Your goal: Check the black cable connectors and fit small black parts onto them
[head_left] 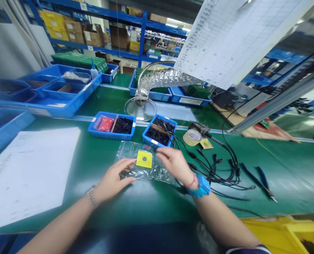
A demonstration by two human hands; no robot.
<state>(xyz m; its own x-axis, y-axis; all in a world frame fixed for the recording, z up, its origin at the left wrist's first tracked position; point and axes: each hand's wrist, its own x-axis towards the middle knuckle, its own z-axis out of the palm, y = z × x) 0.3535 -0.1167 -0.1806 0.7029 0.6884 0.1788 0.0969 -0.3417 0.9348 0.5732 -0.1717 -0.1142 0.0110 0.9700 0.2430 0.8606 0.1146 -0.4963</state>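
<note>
A clear plastic zip bag (125, 150) lies on the green bench top, with a yellow square card (148, 163) on it; a dark round spot marks the card's middle. My left hand (114, 180) rests at the bag's left edge, thumb apart from the fingers, holding nothing visible. Over the bag's right side, my right hand (175, 163) has its fingertips pinched together, blurred by motion. Something small and dark shows at those fingertips, too smeared to name. Just beyond is a blue bin (153, 141) of small black parts, split by a cardboard divider.
Another blue bin (97, 133) holds a red packet and black parts. Black cables (212, 173), a tape roll (192, 137) and pliers (260, 183) lie to the right. Printed sheets (37, 165) lie left. A foil duct's clear hood (140, 109) stands behind; a paper chart (225, 38) hangs above.
</note>
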